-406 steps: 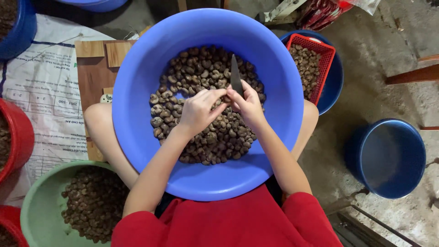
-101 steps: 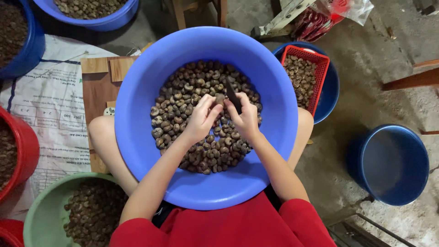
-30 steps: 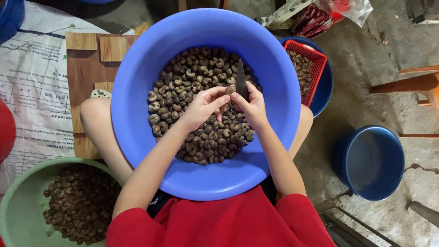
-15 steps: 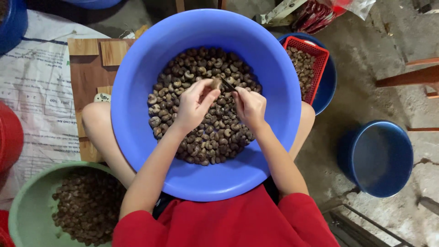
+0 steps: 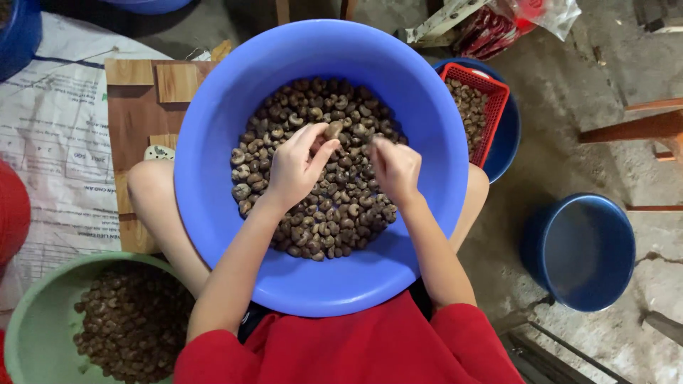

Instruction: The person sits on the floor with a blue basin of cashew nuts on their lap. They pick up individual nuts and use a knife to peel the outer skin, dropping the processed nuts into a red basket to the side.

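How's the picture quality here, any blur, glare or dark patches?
Head view: soft, even light, no harsh glare; the blue basin shows only a mild sheen. The left hand and right hand look slightly soft, the nuts fairly sharp. Top corners fall into shadow.

Two hands, four blue basins, one green basin (image 5: 28, 313), one red basket (image 5: 491, 107), countless nuts.

The floor (image 5: 605, 107) is rough grey concrete, cracked and gritty at the right. A printed white sack (image 5: 50, 156) lies spread over it at the left, with a low wooden board (image 5: 139, 114) beside it. Reddish wooden furniture legs (image 5: 633, 128) show at the right edge. The light is soft and even.
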